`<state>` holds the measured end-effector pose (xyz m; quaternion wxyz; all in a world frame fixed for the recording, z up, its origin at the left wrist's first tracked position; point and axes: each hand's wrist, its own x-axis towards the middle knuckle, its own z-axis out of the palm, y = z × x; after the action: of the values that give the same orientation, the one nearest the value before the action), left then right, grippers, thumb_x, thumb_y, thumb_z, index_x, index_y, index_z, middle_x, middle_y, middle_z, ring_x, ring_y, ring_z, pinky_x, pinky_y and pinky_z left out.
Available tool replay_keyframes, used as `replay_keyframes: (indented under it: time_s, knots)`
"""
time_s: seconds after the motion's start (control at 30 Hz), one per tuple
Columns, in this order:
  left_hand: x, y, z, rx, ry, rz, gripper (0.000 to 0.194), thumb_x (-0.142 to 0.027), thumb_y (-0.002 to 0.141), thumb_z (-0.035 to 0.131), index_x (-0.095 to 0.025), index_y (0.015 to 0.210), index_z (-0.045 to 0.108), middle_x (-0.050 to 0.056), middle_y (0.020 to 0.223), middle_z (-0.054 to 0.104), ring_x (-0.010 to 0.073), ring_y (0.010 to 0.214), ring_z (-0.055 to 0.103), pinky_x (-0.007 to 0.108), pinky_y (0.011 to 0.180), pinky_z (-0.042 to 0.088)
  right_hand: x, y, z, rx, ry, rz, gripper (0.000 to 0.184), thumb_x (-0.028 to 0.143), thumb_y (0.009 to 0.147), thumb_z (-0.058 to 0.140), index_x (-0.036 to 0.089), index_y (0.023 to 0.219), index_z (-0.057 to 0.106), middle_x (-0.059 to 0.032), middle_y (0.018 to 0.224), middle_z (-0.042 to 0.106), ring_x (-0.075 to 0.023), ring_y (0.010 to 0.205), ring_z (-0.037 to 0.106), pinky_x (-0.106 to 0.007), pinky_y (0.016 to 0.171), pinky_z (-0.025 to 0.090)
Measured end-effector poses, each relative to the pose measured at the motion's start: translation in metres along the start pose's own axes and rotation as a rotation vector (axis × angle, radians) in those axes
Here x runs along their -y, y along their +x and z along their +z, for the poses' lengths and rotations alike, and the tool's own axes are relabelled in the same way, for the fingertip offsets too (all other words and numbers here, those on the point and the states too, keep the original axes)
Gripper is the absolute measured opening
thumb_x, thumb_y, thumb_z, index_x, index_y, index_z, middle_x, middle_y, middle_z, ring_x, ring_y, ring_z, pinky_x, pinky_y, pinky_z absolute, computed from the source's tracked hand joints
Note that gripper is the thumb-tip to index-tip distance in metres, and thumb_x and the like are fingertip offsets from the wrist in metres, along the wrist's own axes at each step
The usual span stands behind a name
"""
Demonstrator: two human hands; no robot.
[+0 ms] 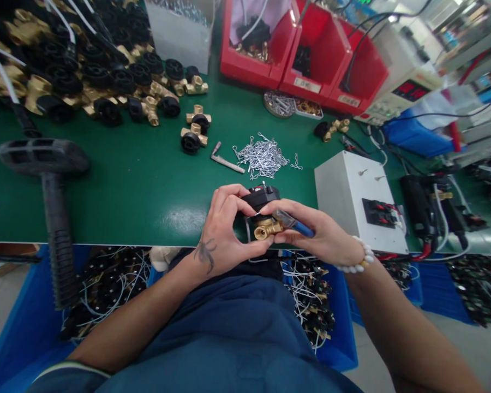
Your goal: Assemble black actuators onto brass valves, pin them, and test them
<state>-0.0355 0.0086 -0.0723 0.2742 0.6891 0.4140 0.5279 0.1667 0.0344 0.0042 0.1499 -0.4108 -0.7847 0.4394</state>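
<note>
Valve assembly [265,229], two-handed
Our left fingers [232,204] pinch it; right fingers [290,207] also grip blue-handled tool [303,228]; crowding could cause a slip.

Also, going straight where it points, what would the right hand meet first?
The right hand would probably meet the brass valve with black plastic top, then the left hand; depth is unclear.
</note>
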Motion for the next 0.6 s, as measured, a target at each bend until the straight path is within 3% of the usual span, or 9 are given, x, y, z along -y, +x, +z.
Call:
replay_keyframes:
  time_s: [0.13,0.2,0.3,0.33,0.37,0.47,0.5,0.53,0.6]
  knots:
    - [0.001,0.001,0.002,-0.024,-0.028,-0.036,0.04,-0.024,0.07,0.083,-0.022,0.094,0.051,0.008,0.113,0.057,0.0242,0.108,0.059,0.045,0.093,0.054,0.008,-0.006,-0.002,-0.084,-0.084,0.011,0.042,0.041,0.09,0.069,0.021,0.127,0.066,-0.009,0.122,0.07,-0.0215,0.106,0.068,-0.036,0.095,0.056]
    - [0.001,0.002,0.003,-0.027,-0.035,-0.056,0.04,-0.026,0.07,0.084,-0.022,0.093,0.052,0.007,0.112,0.057,0.0242,0.108,0.059,0.045,0.092,0.054,0.013,-0.013,-0.005,-0.291,-0.216,0.044,0.032,0.038,0.092,0.067,0.024,0.121,0.068,-0.0063,0.113,0.071,-0.0187,0.093,0.068,-0.033,0.084,0.057]
    - [0.001,0.002,0.003,-0.021,-0.045,-0.069,0.04,-0.027,0.07,0.084,-0.021,0.092,0.051,0.008,0.113,0.056,0.0247,0.11,0.058,0.044,0.091,0.054,0.014,-0.024,-0.007,-0.764,-0.4,0.034,0.015,0.03,0.094,0.063,0.024,0.106,0.068,-0.0035,0.095,0.068,-0.0143,0.072,0.06,-0.031,0.07,0.051]
    - [0.002,0.002,0.002,-0.02,-0.043,-0.069,0.04,-0.027,0.07,0.084,-0.021,0.092,0.051,0.009,0.113,0.056,0.025,0.11,0.058,0.044,0.091,0.054,0.013,-0.026,-0.007,-0.818,-0.469,0.026,0.012,0.026,0.093,0.062,0.023,0.103,0.067,-0.0035,0.091,0.067,-0.0143,0.069,0.058,-0.031,0.068,0.049]
    - [0.002,0.002,0.002,-0.02,-0.038,-0.069,0.04,-0.027,0.07,0.084,-0.021,0.092,0.051,0.009,0.113,0.056,0.0252,0.111,0.058,0.044,0.092,0.054,0.013,-0.027,-0.007,-0.775,-0.551,0.027,0.011,0.023,0.092,0.06,0.022,0.101,0.066,-0.004,0.088,0.066,-0.0149,0.068,0.058,-0.031,0.066,0.048]
    - [0.002,0.002,0.002,-0.021,-0.015,-0.071,0.042,-0.027,0.068,0.085,-0.021,0.092,0.051,0.009,0.114,0.056,0.0254,0.11,0.058,0.046,0.095,0.053,0.014,-0.029,-0.007,-0.393,-0.742,0.047,0.016,0.017,0.089,0.055,0.019,0.099,0.068,-0.0048,0.082,0.065,-0.016,0.066,0.058,-0.03,0.06,0.045]
    - [0.002,0.001,0.002,-0.02,-0.012,-0.069,0.042,-0.027,0.068,0.085,-0.021,0.092,0.051,0.009,0.113,0.056,0.0253,0.11,0.058,0.046,0.095,0.053,0.015,-0.029,-0.008,-0.346,-0.747,0.034,0.017,0.016,0.089,0.055,0.018,0.099,0.068,-0.0043,0.081,0.065,-0.0151,0.064,0.057,-0.029,0.059,0.044]
    - [0.001,0.001,0.001,-0.019,-0.011,-0.066,0.041,-0.027,0.068,0.084,-0.021,0.092,0.051,0.008,0.113,0.056,0.0251,0.109,0.058,0.045,0.094,0.053,0.016,-0.029,-0.008,-0.389,-0.726,0.015,0.015,0.017,0.089,0.057,0.018,0.1,0.068,-0.0033,0.08,0.065,-0.0137,0.063,0.057,-0.028,0.058,0.044]
    - [0.001,0.002,0.001,-0.014,-0.014,-0.059,0.04,-0.027,0.069,0.083,-0.021,0.092,0.051,0.009,0.113,0.056,0.0248,0.109,0.059,0.044,0.093,0.054,0.016,-0.029,-0.009,-0.666,-0.643,-0.036,0.011,0.02,0.091,0.061,0.019,0.1,0.066,-0.0018,0.083,0.066,-0.0119,0.064,0.056,-0.026,0.059,0.044]
